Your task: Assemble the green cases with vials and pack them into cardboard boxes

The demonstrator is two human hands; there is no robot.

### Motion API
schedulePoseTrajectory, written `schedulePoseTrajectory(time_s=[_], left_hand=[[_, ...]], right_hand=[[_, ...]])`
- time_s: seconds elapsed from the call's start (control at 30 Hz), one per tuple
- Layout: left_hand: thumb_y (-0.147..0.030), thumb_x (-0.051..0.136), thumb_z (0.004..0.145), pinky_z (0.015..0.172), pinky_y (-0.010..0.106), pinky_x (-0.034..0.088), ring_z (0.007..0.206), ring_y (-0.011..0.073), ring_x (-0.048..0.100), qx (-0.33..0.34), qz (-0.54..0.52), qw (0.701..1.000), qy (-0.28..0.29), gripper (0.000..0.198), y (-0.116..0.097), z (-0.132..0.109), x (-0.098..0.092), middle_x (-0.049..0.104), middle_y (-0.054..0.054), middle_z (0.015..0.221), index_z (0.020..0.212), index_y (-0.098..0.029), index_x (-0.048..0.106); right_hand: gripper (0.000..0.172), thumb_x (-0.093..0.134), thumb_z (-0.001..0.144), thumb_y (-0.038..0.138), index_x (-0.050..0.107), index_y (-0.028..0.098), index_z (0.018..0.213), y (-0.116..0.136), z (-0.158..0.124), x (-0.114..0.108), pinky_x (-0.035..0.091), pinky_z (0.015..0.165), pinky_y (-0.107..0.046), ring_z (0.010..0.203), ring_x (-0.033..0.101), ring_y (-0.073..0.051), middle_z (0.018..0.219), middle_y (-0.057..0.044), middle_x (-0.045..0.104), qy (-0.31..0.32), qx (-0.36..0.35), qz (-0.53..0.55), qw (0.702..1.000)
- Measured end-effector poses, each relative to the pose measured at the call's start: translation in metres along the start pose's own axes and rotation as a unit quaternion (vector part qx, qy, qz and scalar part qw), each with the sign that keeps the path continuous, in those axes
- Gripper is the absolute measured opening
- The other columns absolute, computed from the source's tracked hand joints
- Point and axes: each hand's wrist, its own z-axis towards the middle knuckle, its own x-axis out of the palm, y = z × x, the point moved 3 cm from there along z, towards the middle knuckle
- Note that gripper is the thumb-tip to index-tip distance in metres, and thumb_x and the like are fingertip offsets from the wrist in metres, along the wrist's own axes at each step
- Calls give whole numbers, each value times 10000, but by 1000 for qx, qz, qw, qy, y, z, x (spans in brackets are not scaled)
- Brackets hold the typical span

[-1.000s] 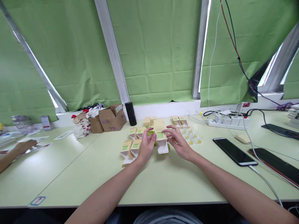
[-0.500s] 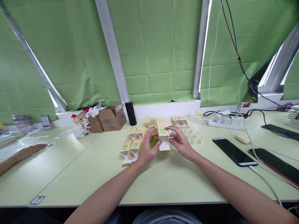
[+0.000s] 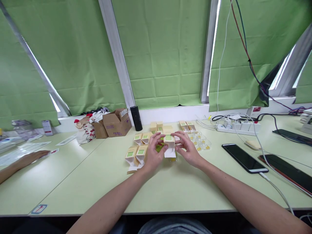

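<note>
Between my two hands is a small cream carton (image 3: pixel 170 140) with a green square on top and a white flap hanging open toward me. My left hand (image 3: pixel 155 152) grips its left side with thumb and fingers. On the opposite side, my right hand (image 3: pixel 188 149) pinches it with the fingertips. Just under the flap a small clear piece with yellow (image 3: pixel 173 159) shows in part. Green pieces (image 3: pixel 158 148) are half hidden behind my left fingers. Similar open cartons (image 3: pixel 131 155) stand in pairs to the left. Clear round pieces with yellow centres (image 3: pixel 200 141) lie right of my right hand.
More cartons (image 3: pixel 187 126) stand farther back. A black cylinder (image 3: pixel 136 119) and a cardboard box (image 3: pixel 118 123) are at the back left. A phone (image 3: pixel 244 158) with a cable and a power strip (image 3: pixel 237 127) lie to the right. Another person's hand (image 3: pixel 34 157) rests on the left.
The carton in my hands has tilted a little, so its top looks flatter and its flap sits slightly to the left. At the left, the other person's hand has shifted slightly with a small card.
</note>
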Motion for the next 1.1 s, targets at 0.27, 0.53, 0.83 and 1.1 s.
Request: schedulePoseTrajectory(time_s=[0.27, 0.53, 0.83, 1.1], left_hand=[[-277, 784, 913, 978, 391, 612, 1045, 188, 705, -23, -13, 999, -19, 340, 0, 0, 2, 519, 103, 1521, 1250, -281, 741], [-252, 788, 890, 924, 361, 613, 995, 175, 718, -25, -12, 999, -23, 329, -2, 0, 3, 557, 96, 1467, 1215, -266, 741], [-242, 780, 894, 907, 358, 610, 977, 175, 720, -25, -4, 999, -19, 312, -6, 0, 3, 560, 100, 1459, 1205, -260, 748], [-211, 772, 896, 919, 360, 595, 1002, 179, 697, -26, 13, 999, -27, 301, -10, -1, 5, 575, 87, 1404, 1190, -272, 756]], right_hand=[[428, 724, 960, 342, 655, 356, 1382, -1, -1, 0, 663, 928, -434, 1067, 720, -207, 1485, -96, 435, -6, -10, -8, 1000], [401, 704, 981, 360, 653, 339, 1377, -1, 0, 0, 654, 939, -435, 1020, 734, -198, 1471, -104, 450, -14, -18, -11, 1000], [352, 683, 998, 359, 665, 328, 1348, 2, 1, 1, 655, 909, -410, 975, 731, -180, 1467, -104, 449, -23, -7, 6, 1000], [329, 691, 995, 353, 674, 329, 1323, 3, 1, 2, 653, 879, -399, 908, 707, -155, 1471, -99, 463, -32, 1, 7, 999]])
